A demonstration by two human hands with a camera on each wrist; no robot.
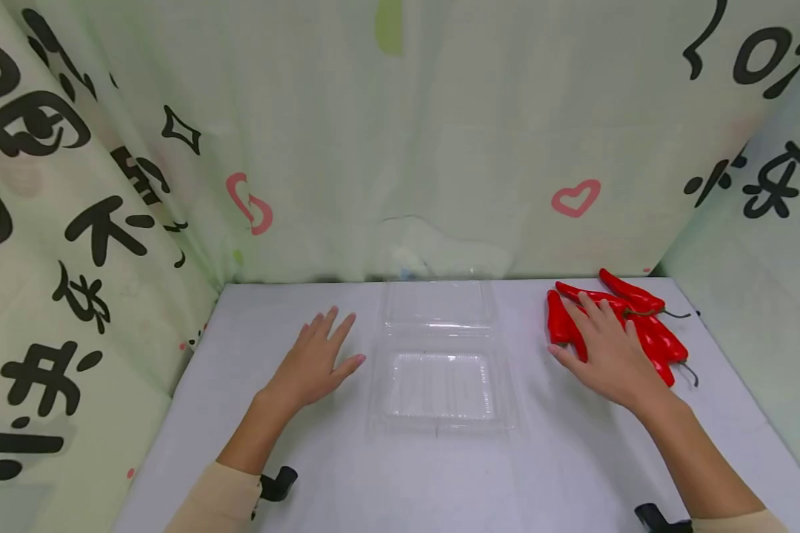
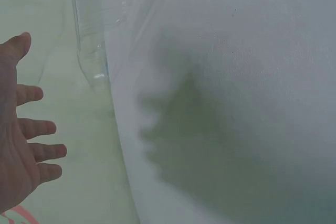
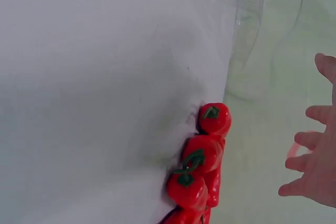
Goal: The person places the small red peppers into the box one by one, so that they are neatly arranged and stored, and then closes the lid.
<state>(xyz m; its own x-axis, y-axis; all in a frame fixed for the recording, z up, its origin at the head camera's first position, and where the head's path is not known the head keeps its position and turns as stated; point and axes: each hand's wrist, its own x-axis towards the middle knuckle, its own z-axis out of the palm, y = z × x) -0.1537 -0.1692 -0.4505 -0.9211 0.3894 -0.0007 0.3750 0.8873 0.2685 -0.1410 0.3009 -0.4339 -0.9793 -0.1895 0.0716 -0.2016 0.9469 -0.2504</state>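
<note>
In the head view the clear container (image 1: pixel 440 389) sits between the hands, its lid (image 1: pixel 438 305) laid back at twelve o'clock, seemingly to leave it uncovered within either hand's reach; the left hand (image 1: pixel 312 364) hovers at nine o'clock, the right hand (image 1: pixel 610 357) above red peppers (image 1: pixel 655 344) between two and three, both spread wide and gripping nothing. The left wrist view shows bare fingers at nine o'clock, the container's edge at eleven. In the right wrist view the peppers cluster at five o'clock, probably bunched for easy reach, apart from the fingers at three.
</note>
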